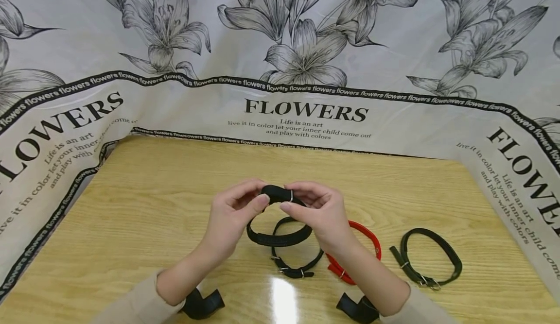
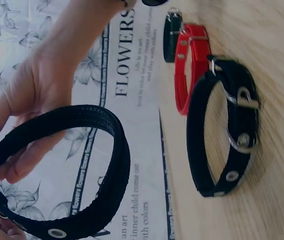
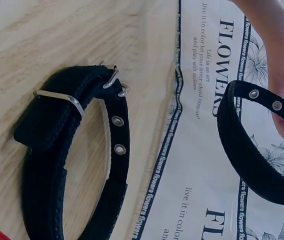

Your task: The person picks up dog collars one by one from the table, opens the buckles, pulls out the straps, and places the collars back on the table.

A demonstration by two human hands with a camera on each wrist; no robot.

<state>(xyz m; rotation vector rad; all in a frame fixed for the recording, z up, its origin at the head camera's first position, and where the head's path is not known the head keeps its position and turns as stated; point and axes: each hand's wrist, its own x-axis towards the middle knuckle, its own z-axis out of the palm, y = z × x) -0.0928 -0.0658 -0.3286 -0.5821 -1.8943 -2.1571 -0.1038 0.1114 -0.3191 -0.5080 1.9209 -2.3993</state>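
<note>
Both hands hold a black buckle collar (image 1: 280,240) above the table, its loop hanging below the fingers. My left hand (image 1: 229,214) pinches the strap on the left of the metal loop. On the other side, my right hand (image 1: 325,212) pinches it near that loop. Metal eyelets show along the held band (image 3: 242,155) in the right wrist view. Beneath it lies a second black collar (image 1: 293,272) with its buckle fastened. A red collar (image 1: 369,232) is partly hidden behind the right forearm. Farther right rests a dark green collar (image 1: 457,264).
The wooden table (image 1: 166,183) is bordered by a white flower-printed cloth (image 1: 393,129) at the back and sides. Black straps (image 1: 203,305) show by both wrists at the front. Light glares off the table's front middle.
</note>
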